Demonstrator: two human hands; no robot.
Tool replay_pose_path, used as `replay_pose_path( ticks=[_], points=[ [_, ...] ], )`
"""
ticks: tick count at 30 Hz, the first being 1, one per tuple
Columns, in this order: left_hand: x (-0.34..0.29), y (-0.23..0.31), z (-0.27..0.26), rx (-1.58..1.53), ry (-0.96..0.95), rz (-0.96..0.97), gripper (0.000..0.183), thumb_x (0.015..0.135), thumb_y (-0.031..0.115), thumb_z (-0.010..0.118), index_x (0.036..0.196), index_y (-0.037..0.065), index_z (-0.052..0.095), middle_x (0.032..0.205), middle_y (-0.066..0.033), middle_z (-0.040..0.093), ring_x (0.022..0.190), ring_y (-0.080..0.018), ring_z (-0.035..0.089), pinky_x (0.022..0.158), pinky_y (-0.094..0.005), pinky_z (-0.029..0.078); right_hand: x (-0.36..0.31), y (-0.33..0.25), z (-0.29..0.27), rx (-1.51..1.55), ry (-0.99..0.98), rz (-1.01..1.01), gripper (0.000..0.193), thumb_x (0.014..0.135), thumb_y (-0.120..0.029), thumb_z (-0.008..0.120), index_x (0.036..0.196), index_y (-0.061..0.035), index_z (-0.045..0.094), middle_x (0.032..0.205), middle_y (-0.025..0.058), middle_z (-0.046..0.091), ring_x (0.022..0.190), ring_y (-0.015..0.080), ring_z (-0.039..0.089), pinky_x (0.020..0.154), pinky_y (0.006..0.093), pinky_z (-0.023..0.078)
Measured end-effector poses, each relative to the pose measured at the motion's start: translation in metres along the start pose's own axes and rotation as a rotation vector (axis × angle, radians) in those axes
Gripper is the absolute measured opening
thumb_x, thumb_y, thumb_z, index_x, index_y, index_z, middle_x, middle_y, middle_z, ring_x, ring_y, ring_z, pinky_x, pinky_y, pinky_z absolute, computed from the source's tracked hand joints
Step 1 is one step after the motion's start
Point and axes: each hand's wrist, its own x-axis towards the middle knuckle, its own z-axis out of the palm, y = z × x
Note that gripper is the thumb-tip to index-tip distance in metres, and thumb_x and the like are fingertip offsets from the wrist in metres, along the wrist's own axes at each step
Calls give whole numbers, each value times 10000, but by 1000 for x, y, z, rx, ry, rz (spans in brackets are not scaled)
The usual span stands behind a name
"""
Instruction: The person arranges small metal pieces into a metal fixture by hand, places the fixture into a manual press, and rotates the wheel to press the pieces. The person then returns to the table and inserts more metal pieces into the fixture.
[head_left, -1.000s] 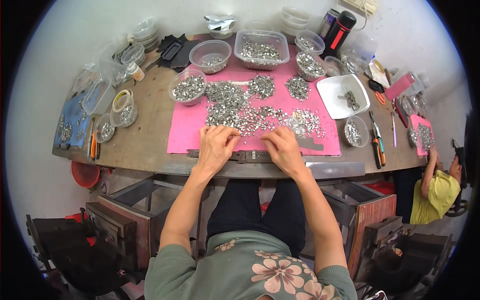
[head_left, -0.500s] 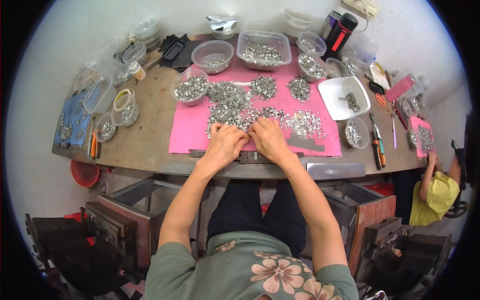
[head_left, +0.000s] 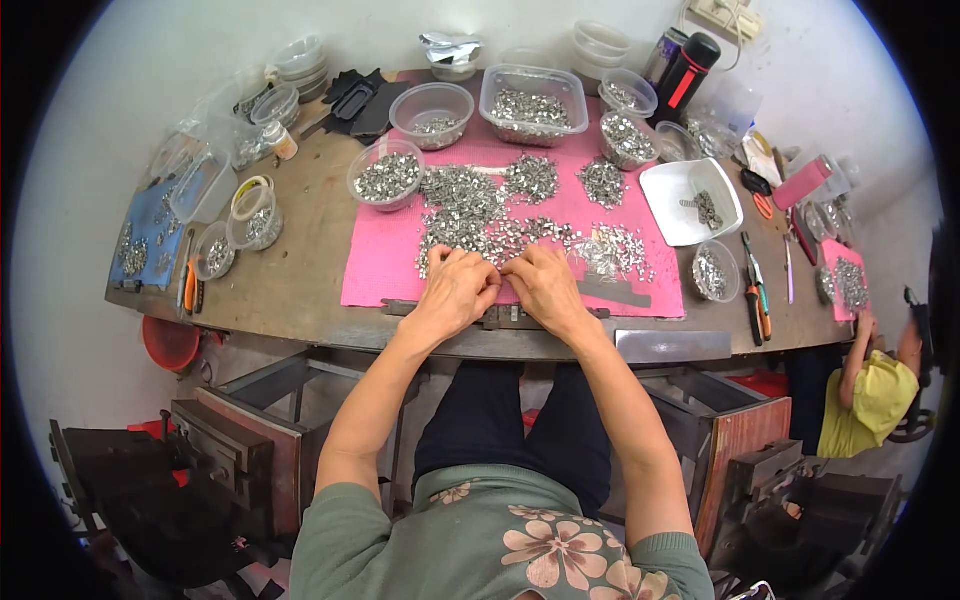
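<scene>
My left hand and my right hand meet fingertip to fingertip over the front of a pink mat. Both have their fingers bent and pinched; whatever lies between them is too small or hidden to name. Just below them a narrow dark metal bar fixture runs along the table edge. Beyond the left hand spreads a large pile of small shiny metal pieces. Past the right hand are a bunch of thin silvery pins and a flat grey strip.
Clear tubs of metal pieces and a white tray ring the mat. Pliers lie at the right; a black bottle stands behind. A blue mat is at far left. Another person in yellow works at far right.
The whole view has shifted slightly. My fingertips stay close together, with the right hand's fingers a little more curled in toward the left hand's.
</scene>
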Motion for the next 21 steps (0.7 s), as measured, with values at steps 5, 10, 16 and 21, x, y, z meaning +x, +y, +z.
replay_pose_path(
  ticks=[5,10,16,21],
  points=[
    [3,-1,-1,17,-21,26,63,825,117,726,844,90,672,814,-33,633,841,-213,603,983,-435,344,6,2,6,-50,-21,-44,60,862,-83,662,908,-48,650,905,121,598,884,309,600,825,427,430],
    [-5,17,-3,-84,66,45,87,818,103,732,878,93,670,834,-25,647,857,-207,619,1024,-453,341,-2,2,-16,-20,-10,-20,79,872,-88,665,929,-43,632,905,130,603,883,324,599,831,434,426],
    [-14,40,15,-91,104,125,113,801,104,758,874,102,672,884,-15,643,879,-206,616,1036,-461,357,-21,13,-26,57,-44,69,73,879,-86,698,927,-47,659,886,122,602,887,331,606,826,441,443],
    [-18,40,20,-24,132,148,126,800,107,766,900,104,690,924,-20,652,903,-210,619,1046,-477,360,-23,11,-25,103,-4,100,53,873,-81,712,913,-52,691,878,112,598,871,330,606,807,439,454]
  ],
)
